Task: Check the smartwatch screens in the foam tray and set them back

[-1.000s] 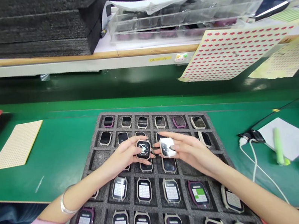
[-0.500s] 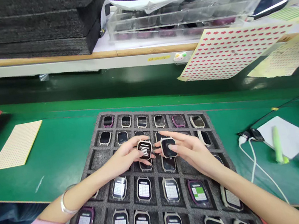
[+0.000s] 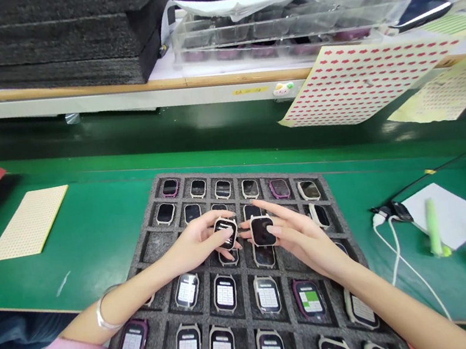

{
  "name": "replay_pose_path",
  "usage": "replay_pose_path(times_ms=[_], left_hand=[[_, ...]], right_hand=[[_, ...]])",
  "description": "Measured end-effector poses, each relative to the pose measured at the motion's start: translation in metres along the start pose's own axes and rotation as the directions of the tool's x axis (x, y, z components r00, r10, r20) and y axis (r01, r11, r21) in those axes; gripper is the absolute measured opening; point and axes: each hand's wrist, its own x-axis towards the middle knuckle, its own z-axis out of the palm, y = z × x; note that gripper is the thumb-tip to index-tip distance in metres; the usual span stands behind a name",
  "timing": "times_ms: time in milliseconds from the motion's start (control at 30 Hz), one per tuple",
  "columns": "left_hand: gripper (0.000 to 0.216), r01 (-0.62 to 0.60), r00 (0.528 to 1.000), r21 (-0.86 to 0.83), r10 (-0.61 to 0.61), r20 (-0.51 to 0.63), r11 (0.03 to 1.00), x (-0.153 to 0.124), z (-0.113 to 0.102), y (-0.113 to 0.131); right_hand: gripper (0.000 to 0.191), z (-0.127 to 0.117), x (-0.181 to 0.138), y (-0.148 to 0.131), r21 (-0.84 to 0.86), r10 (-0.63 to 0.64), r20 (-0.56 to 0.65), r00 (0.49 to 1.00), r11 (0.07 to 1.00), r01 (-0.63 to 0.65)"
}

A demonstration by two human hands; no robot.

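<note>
Two watches up over the grey foam tray (image 3: 158,246), one to each side! The left hand (image 3: 202,240) pinches the lit watch (image 3: 223,231), thumb laid across its text, fingers curled round the case; the right hand (image 3: 299,235) grips the dark watch (image 3: 262,231) between thumb and fingers, thumb at the screen's edge. Here's the danger: those cases sit just beside each other, so one small twist of a wrist could knock them together. Both grips look light, too, and a slick case sliding free would probably land on the watches lying in the pockets below. That left thumb rests right on the glass, where a stray press might change the display. Watch the right forearm as well: the white cable (image 3: 397,242) hangs near it, and a wide swing could snag. And the tray seems to jut past the green table's (image 3: 99,206) near edge, so leaning on that side could tip it.
</note>
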Motion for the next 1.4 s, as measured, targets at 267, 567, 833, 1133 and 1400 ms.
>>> replay_pose_path(times_ms=[267,567,833,1133,1400], left_hand=[[0.046,0.001,1.000,0.011,-0.001,-0.002,1.000,0.000,-0.001,-0.001],[0.075,-0.040,0.999,0.141,0.037,0.027,0.989,-0.011,-0.006,0.001],[0.058,0.076,0.958,0.878,0.209,-0.195,0.472,-0.061,-0.076,0.007],[0.069,0.113,0.964,0.994,0.243,-0.106,-0.013,-0.076,-0.068,0.003],[0.024,0.021,0.990,0.978,0.139,0.008,-0.210,-0.044,-0.020,-0.001]], right_hand=[[0.062,-0.001,-0.001,-0.002,0.063,0.068,0.031,0.997,0.996,-0.070],[0.063,-0.004,0.000,-0.006,0.032,0.064,0.031,0.997,0.997,-0.065],[0.037,-0.001,0.001,-0.008,-0.072,0.038,0.091,0.995,0.997,-0.031],[0.037,0.001,0.001,-0.006,-0.065,0.015,0.048,0.999,0.998,-0.012],[0.035,-0.005,0.000,-0.005,-0.084,-0.023,0.042,0.999,0.996,0.027]])
